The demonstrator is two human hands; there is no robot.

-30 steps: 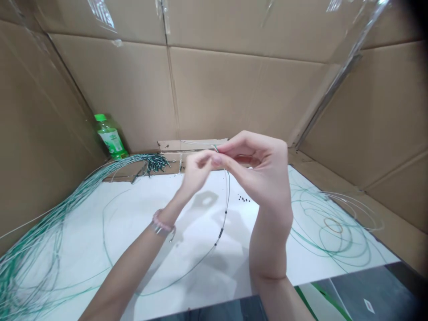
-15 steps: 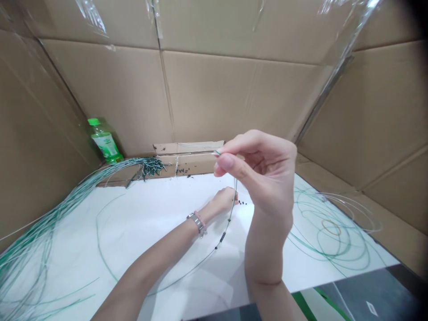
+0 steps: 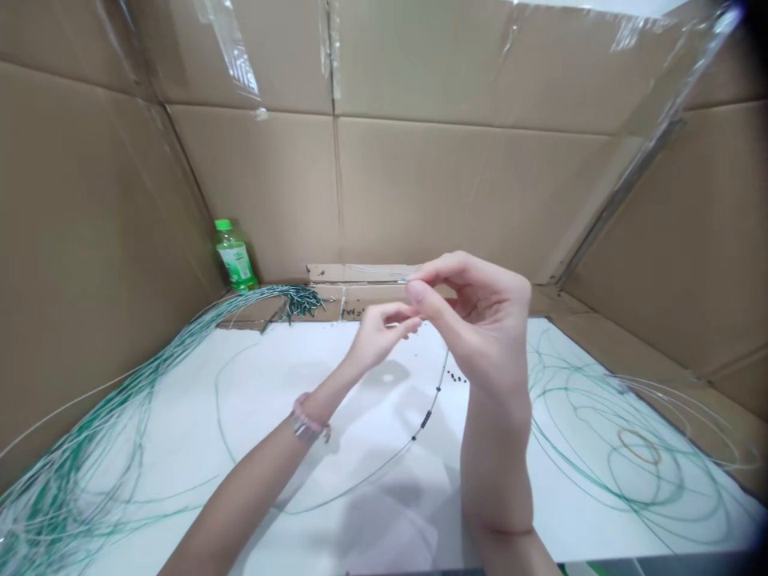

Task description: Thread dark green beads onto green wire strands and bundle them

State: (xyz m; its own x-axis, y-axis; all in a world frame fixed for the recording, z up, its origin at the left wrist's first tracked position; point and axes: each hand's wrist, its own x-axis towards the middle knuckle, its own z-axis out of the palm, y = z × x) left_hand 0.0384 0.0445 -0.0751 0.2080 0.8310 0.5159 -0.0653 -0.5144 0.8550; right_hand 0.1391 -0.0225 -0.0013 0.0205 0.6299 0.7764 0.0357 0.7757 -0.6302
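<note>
Wire [image 3: 436, 394], thin green, beads strung on it, hangs over white table [image 3: 336, 400]; top end pinched between right hand [image 3: 480, 320] thumb and forefinger. Left hand [image 3: 379, 334] just below-left, fingertips closed together, contents too small to tell. Loose beads [image 3: 457, 378] near. Green bottle [image 3: 235, 256] far left.

We see the right hand [image 3: 480, 328] pinching a green line [image 3: 384, 464] end, raised above the white table [image 3: 336, 400]. The left hand [image 3: 378, 336] sits just below its fingertips, thumb and finger closed. Small black beads [image 3: 426, 418] are threaded on the line.
</note>
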